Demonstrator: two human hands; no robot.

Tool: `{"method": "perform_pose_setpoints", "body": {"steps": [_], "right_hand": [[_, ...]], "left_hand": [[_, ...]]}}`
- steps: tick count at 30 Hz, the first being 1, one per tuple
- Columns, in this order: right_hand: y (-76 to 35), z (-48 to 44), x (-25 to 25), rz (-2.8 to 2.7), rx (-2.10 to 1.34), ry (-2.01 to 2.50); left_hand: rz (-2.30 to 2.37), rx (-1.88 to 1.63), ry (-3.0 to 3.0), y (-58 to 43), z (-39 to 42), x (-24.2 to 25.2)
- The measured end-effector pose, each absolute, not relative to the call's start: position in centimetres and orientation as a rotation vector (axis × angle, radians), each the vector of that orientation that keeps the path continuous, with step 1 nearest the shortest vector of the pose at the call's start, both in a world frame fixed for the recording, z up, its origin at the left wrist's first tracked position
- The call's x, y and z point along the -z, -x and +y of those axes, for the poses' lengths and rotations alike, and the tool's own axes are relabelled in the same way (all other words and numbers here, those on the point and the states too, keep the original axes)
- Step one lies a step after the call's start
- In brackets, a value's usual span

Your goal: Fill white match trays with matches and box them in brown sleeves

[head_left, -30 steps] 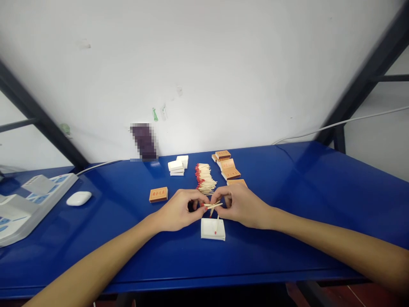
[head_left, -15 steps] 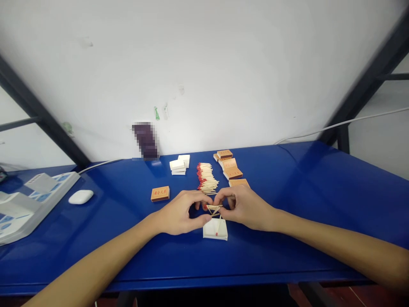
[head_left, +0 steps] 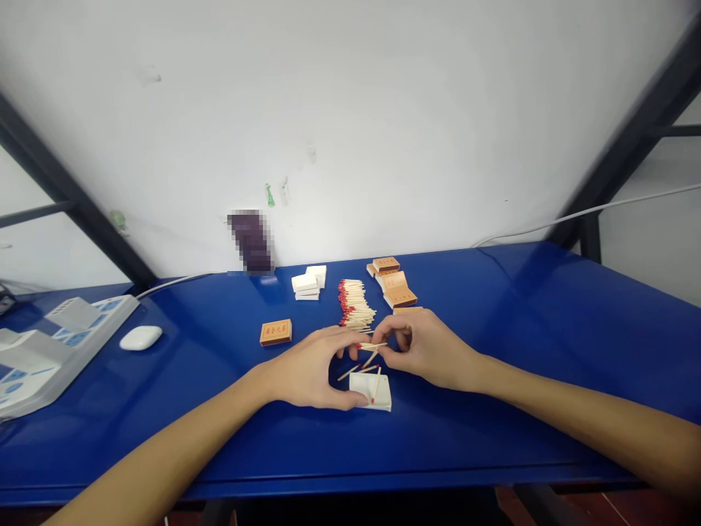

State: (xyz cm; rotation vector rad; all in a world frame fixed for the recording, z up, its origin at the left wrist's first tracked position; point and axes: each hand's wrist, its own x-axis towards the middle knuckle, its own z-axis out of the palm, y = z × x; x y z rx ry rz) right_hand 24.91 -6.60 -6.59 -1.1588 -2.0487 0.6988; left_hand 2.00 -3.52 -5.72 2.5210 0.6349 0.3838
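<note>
My left hand [head_left: 309,369] curves around the white matchbox tray [head_left: 371,391] on the blue table [head_left: 219,409], thumb resting at the tray's near left corner. My right hand [head_left: 424,347] pinches a few matchsticks [head_left: 372,346] just above the tray. Several loose matchsticks lie across and inside the tray. A pile of red-tipped matches [head_left: 355,305] lies just behind my hands.
An orange matchbox sleeve [head_left: 275,332] lies left of the pile; white trays [head_left: 308,283] and several orange sleeves [head_left: 393,281] sit farther back. A white earbud case [head_left: 141,337] and a grey power strip [head_left: 38,351] are at the left. Dark frame struts flank the table.
Both hands held a bundle of matchsticks together above the tray. Now my left hand has dropped to the tray, and some sticks have fallen onto it.
</note>
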Motion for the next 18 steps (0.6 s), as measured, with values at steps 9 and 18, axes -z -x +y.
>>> {"method": "perform_pose_setpoints", "body": {"steps": [9,18], "right_hand": [[-25.18,-6.54,6.59,-2.043,-0.614,1.154],[-25.32,-6.86,6.03,-2.022,-0.638,1.174]], "left_hand": [[0.609,-0.389,-2.512,-2.08,-3.53,5.8],[0.594,-0.446,-2.392,-1.64,-3.4,6.2]]}}
